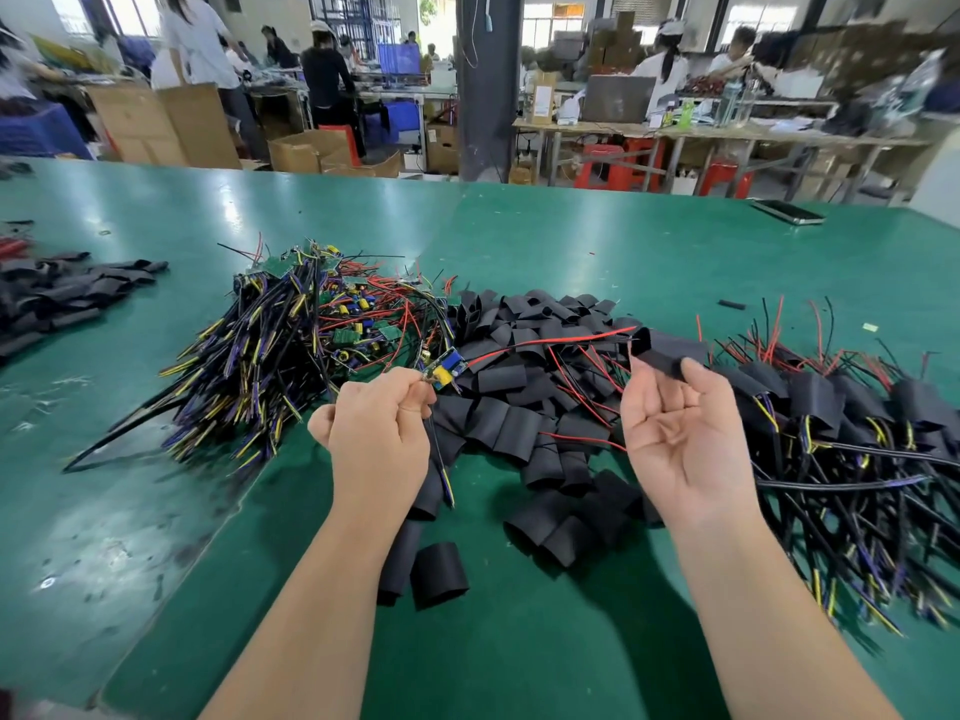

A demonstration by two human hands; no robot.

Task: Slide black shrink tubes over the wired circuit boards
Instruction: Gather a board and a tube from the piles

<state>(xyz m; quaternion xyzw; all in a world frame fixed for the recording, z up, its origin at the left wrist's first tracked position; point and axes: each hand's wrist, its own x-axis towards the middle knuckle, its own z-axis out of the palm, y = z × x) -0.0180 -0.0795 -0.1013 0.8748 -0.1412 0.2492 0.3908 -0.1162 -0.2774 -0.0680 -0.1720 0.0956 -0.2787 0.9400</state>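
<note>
Our left hand (379, 433) pinches a circuit board (444, 367); our right hand (680, 433) grips a black tube (667, 351). Tube piles (519, 407) and wire heaps (270, 350) crowd the green table (571, 241). Blurry workers, maybe packing, stand behind.

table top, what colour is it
Green, glossy with scuffs, on the table top; the head view shows it best.

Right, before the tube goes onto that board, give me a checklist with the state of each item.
1. Board held: left hand pinches the circuit board at its near end. Ok.
2. Tube held: right hand grips the shrink tube by its fingertips. Ok.
3. Tube mouth open and facing the board: ok.
4. Red and black leads at the tube mouth; threaded inside: cannot tell.
5. Tube over the board: not ok, they are apart.
6. Leads free of the tube pile below: cannot tell.
</note>
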